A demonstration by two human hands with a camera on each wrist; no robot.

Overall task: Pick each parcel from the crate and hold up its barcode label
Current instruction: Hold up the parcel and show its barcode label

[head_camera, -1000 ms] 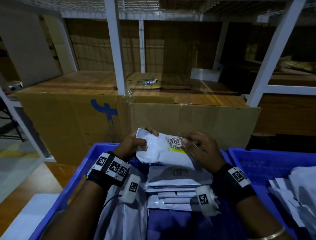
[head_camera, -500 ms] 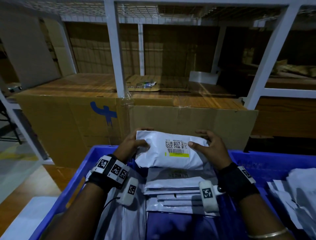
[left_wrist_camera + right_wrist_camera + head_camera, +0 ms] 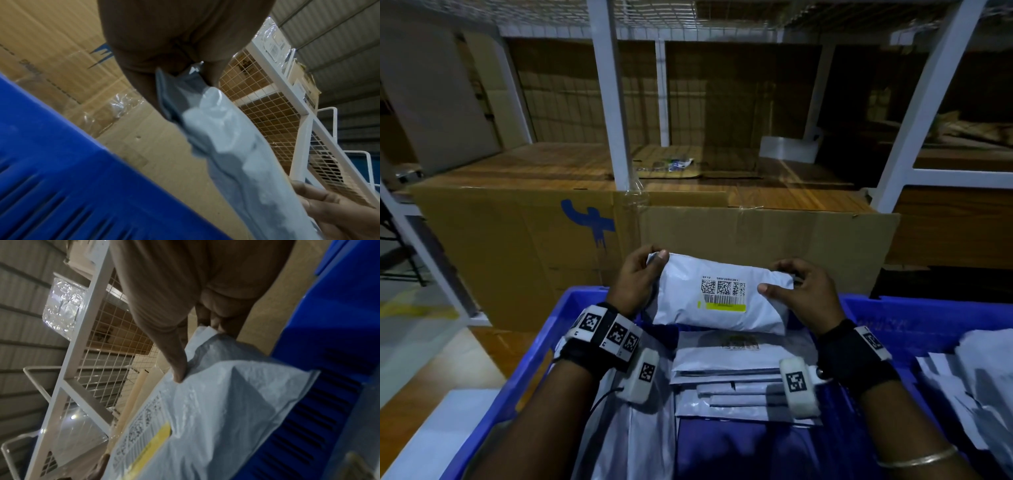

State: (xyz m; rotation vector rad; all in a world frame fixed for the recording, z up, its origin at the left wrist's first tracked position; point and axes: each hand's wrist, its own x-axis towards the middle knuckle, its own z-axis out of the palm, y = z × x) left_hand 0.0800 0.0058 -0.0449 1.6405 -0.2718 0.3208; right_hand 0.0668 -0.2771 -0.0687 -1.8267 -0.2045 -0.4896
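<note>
A white poly parcel (image 3: 722, 301) is held level above the far end of the blue crate (image 3: 541, 370), its barcode label (image 3: 722, 291) with a yellow strip facing me. My left hand (image 3: 640, 277) pinches the parcel's left end, thumb on top. My right hand (image 3: 794, 291) grips the right end, thumb pressed on the front beside the label. The left wrist view shows the parcel (image 3: 236, 154) edge-on; the right wrist view shows the label (image 3: 144, 431) and my thumb (image 3: 179, 369) on the plastic. Several more flat parcels (image 3: 729, 377) lie stacked in the crate below.
A large cardboard box (image 3: 524, 246) with a blue mark stands just behind the crate. White shelf posts (image 3: 609, 96) and wire mesh rise behind it. A second blue crate (image 3: 928, 318) with white parcels (image 3: 976, 387) sits at the right.
The parcel has turned from tilted to level, with its label now squarely facing me. My right hand slid from over the label to the parcel's right end.
</note>
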